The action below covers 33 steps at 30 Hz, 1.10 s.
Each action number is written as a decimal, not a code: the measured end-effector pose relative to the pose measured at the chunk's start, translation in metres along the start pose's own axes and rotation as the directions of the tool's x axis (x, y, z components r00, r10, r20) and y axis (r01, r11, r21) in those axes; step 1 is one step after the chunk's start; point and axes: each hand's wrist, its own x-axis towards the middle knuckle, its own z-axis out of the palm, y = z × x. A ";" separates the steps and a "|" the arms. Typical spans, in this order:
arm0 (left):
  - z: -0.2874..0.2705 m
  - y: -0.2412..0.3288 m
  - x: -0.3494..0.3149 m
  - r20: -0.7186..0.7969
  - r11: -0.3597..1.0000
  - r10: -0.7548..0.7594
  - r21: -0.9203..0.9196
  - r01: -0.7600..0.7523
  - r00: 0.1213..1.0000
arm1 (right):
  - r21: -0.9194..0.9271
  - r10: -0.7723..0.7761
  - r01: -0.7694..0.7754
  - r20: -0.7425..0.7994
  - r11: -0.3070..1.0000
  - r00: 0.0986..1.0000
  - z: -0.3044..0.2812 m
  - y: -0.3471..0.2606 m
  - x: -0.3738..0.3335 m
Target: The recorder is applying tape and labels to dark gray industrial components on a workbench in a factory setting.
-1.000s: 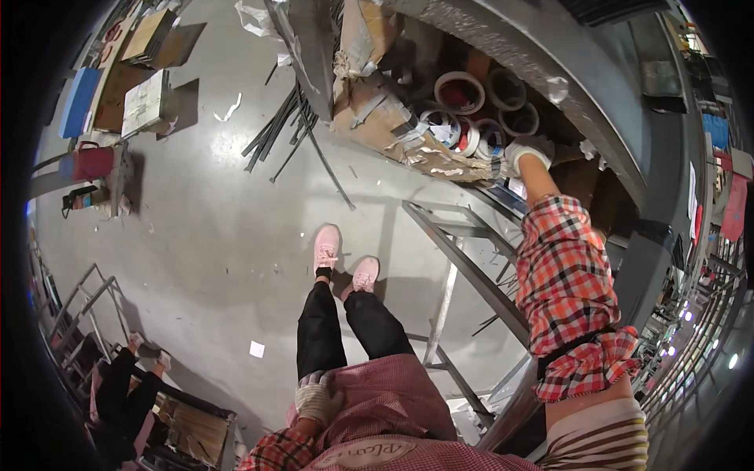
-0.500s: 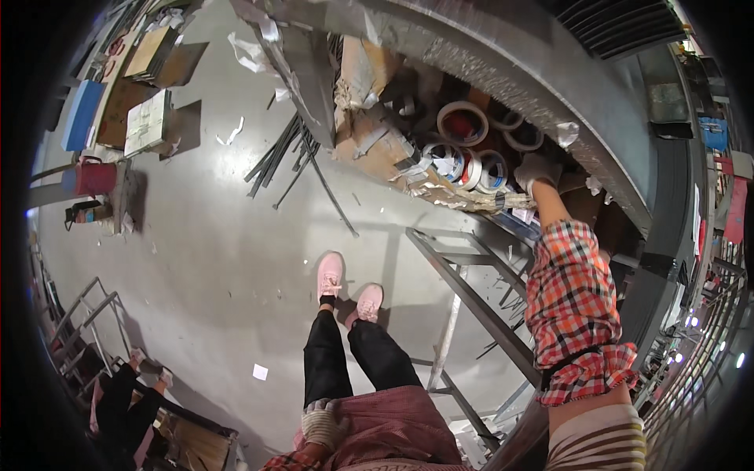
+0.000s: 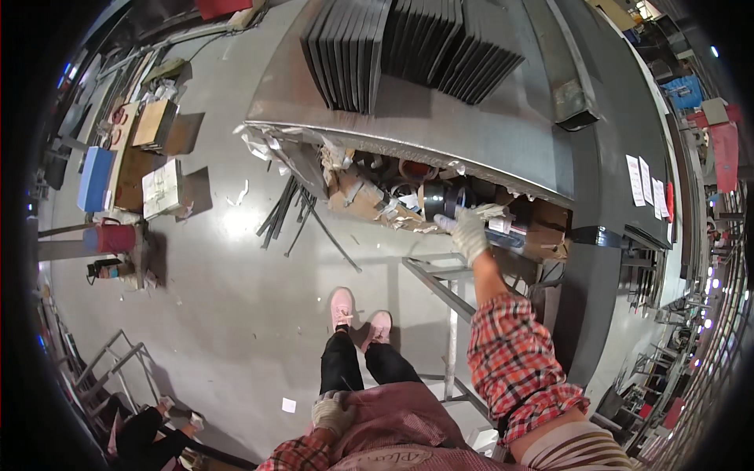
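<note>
Glossy dark roll [image 3: 443, 201], pale-rimmed at left, shows at front of torn carton [image 3: 355, 195], right hand [image 3: 471, 235] at its lower side, left hand [image 3: 334, 414] on apron [image 3: 408, 414], either's grip I cannot tell

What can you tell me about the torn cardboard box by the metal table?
The cardboard box is brown and battered, its near wall ragged along the top, with pale torn shreds and greyish tape on it. It is open at the top; at least one roll shows inside. The overhanging metal tabletop hides its far side. The gloved right hand is at its near edge; blur hides whether they touch.
</note>
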 end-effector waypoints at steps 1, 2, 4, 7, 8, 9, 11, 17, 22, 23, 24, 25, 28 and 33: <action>-0.014 0.008 0.002 0.004 1.000 -0.023 -0.012 0.023 1.000 | 0.123 0.065 -0.069 0.037 0.990 0.997 0.003 -0.013 -0.015; -0.023 0.011 0.003 0.008 0.999 -0.046 -0.024 0.046 0.999 | 0.243 0.124 -0.141 0.084 0.960 0.989 0.004 -0.025 -0.031; -0.020 0.000 0.027 -0.208 0.979 0.112 -0.143 -0.143 0.972 | 0.248 0.145 -0.170 0.115 0.954 0.983 0.004 -0.064 -0.068; -0.078 0.047 0.061 -0.351 0.437 0.271 -0.785 -0.440 0.896 | 0.090 0.073 -0.085 0.124 0.992 0.990 0.006 -0.107 -0.118; -0.118 0.084 0.055 -0.427 0.455 0.314 -0.716 -0.529 0.848 | -0.081 -0.022 0.032 0.114 0.996 0.993 0.003 -0.117 -0.131; -0.157 0.118 0.038 -0.498 0.467 0.350 -0.641 -0.609 0.793 | -0.075 -0.020 0.028 0.105 0.997 0.994 0.002 -0.127 -0.145; -0.199 0.161 0.023 -0.526 0.373 0.364 -0.674 -0.638 0.769 | 0.224 -0.039 0.002 0.161 0.975 0.986 0.004 -0.152 -0.172; -0.223 0.199 -0.012 -0.295 0.193 0.365 -0.904 -0.381 0.883 | 0.556 0.034 -0.035 0.011 0.830 0.999 -0.019 -0.194 -0.220; -0.262 0.199 -0.037 -0.308 -0.054 0.491 -0.944 -0.325 0.815 | 0.968 0.040 -0.132 0.126 0.215 0.991 -0.062 -0.175 -0.244; -0.267 0.200 -0.045 -0.311 -0.045 0.499 -0.941 -0.334 0.809 | 0.996 -0.046 -0.043 0.046 0.075 0.998 -0.071 -0.178 -0.253; -0.271 0.201 -0.053 -0.176 -0.059 0.557 -0.983 -0.173 0.811 | 0.998 -0.052 -0.024 0.028 0.066 0.998 -0.075 -0.173 -0.258; -0.272 0.204 -0.060 -0.040 -0.059 0.613 -0.998 -0.005 0.789 | 0.998 -0.068 -0.065 0.064 -0.008 0.996 -0.078 -0.164 -0.265; -0.256 0.217 -0.072 -0.125 -0.062 0.609 -0.992 -0.109 0.784 | 0.983 -0.078 -0.082 0.070 -0.163 0.994 -0.083 -0.161 -0.280; -0.205 0.184 -0.010 -0.370 0.406 0.473 -0.714 -0.571 0.800 | 0.980 -0.152 -0.020 -0.011 -0.200 0.988 -0.093 -0.153 -0.305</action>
